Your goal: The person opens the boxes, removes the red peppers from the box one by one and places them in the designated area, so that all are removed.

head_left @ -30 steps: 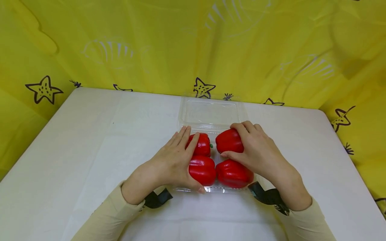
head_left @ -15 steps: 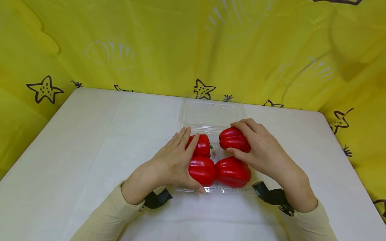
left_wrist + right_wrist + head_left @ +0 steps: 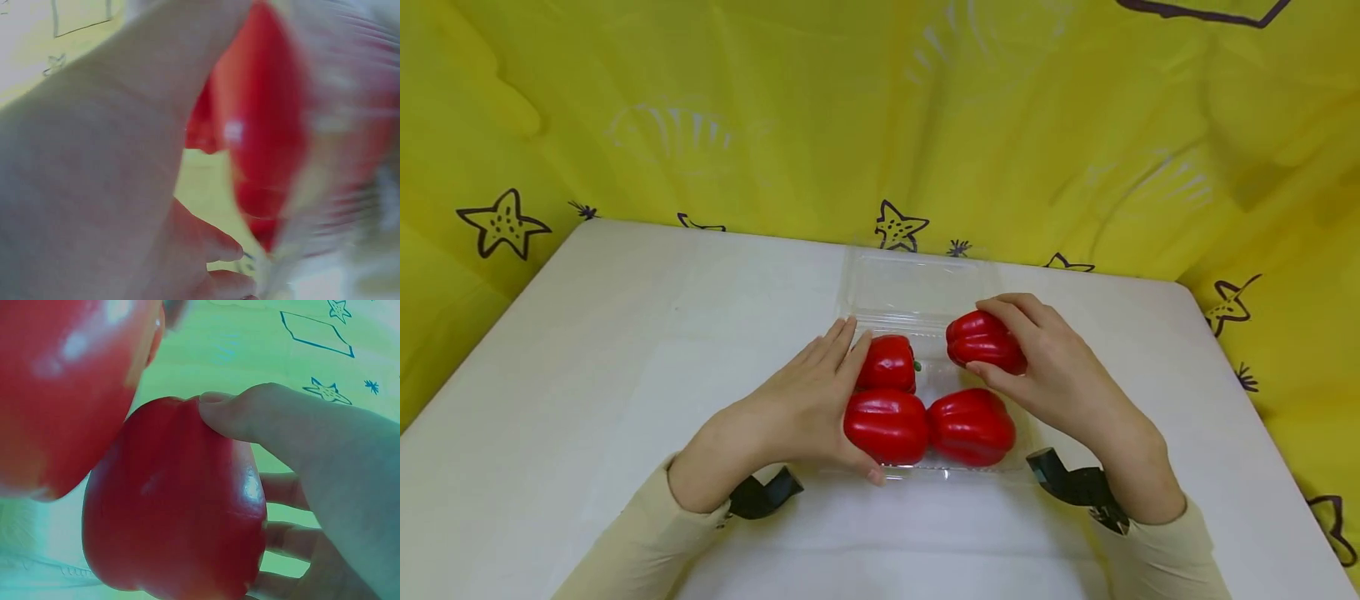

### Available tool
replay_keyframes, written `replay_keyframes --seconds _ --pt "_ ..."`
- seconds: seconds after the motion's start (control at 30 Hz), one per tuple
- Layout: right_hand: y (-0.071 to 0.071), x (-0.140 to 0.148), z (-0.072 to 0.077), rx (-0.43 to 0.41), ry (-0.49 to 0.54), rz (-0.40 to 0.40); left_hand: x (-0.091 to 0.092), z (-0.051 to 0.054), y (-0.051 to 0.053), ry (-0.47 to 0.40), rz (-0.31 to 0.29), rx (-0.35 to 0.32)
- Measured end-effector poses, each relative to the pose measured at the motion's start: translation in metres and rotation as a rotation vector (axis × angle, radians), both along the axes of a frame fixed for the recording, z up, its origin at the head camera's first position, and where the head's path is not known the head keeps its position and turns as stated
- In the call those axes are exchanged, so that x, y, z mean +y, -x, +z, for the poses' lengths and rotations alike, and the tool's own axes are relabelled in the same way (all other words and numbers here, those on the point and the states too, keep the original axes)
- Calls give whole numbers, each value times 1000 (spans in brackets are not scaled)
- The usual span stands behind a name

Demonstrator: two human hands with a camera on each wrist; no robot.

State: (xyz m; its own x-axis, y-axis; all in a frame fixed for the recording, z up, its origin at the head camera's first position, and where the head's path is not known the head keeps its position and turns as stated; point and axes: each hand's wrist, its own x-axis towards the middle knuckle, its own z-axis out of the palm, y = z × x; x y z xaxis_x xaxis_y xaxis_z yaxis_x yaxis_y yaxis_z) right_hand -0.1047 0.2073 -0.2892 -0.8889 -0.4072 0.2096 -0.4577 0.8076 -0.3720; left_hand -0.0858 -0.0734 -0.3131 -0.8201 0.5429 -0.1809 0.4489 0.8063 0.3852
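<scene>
In the head view my right hand grips a red bell pepper, thumb on the near side and fingers over the far side, at the back right of a clear plastic clamshell container. The right wrist view shows this held pepper close up, with another red pepper beside it. My left hand lies with straight fingers along the left side of two peppers, one at the back left and one at the front left. A further pepper sits front right. The left wrist view is blurred.
The container's clear lid lies folded back towards the yellow curtain behind the table. White tabletop extends to both sides. Dark camera mounts hang below both wrists.
My right hand has shifted its pepper slightly right and back, turning it a little. The left hand has slid a bit left, uncovering more of the two left peppers.
</scene>
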Motion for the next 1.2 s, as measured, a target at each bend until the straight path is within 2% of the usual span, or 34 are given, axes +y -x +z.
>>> replay_keyframes --seconds 0.13,0.4,0.63,0.87,1.2 --pt "1 0 3 7 18 21 -7 -3 -2 2 -12 14" --pt "-3 5 3 36 10 12 -6 -9 -4 -16 -10 27" --pt "-1 14 6 107 23 12 -7 -6 -3 16 -9 19" --pt "6 29 7 144 36 -64 -7 -7 -3 19 -5 34" --pt "13 49 3 86 36 -180 -5 -8 -3 10 5 17"
